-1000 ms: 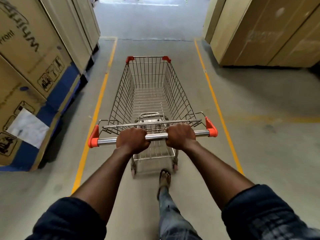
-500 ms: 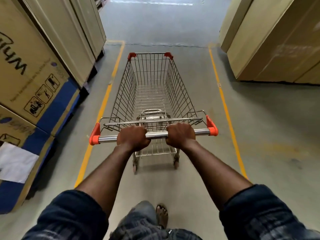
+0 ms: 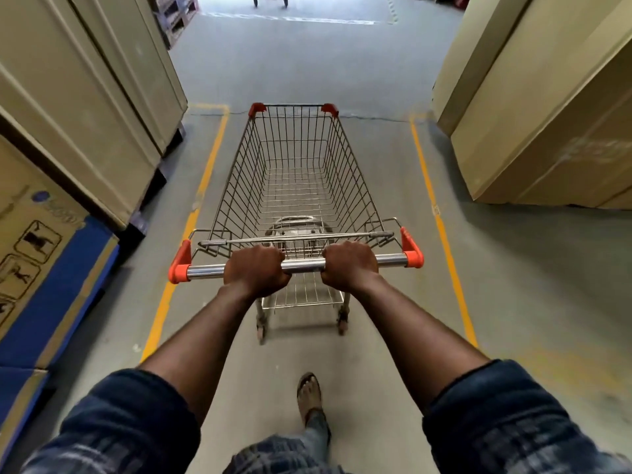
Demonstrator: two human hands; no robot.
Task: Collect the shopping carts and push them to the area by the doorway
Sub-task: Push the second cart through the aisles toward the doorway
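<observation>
An empty wire shopping cart (image 3: 294, 172) with orange corner caps stands in front of me in an aisle marked by yellow floor lines. Its chrome handle bar (image 3: 302, 265) runs across the middle of the view. My left hand (image 3: 254, 268) grips the bar left of centre and my right hand (image 3: 349, 265) grips it right of centre, fingers curled over the top. At the far top of the view, the wheels of another cart (image 3: 270, 0) show on the brighter floor.
Tall cardboard boxes (image 3: 85, 107) on pallets line the left side, with a blue-banded box (image 3: 51, 265) nearest. More large cartons (image 3: 547, 107) stand on the right. A yellow line (image 3: 191, 217) and another yellow line (image 3: 441, 227) border the grey concrete lane. My sandalled foot (image 3: 309, 393) is below the cart.
The cart and I have rolled forward along the aisle; the boxes on both sides have slid back towards me, and another cart's wheels have come into view. Both hands keep their grip.
</observation>
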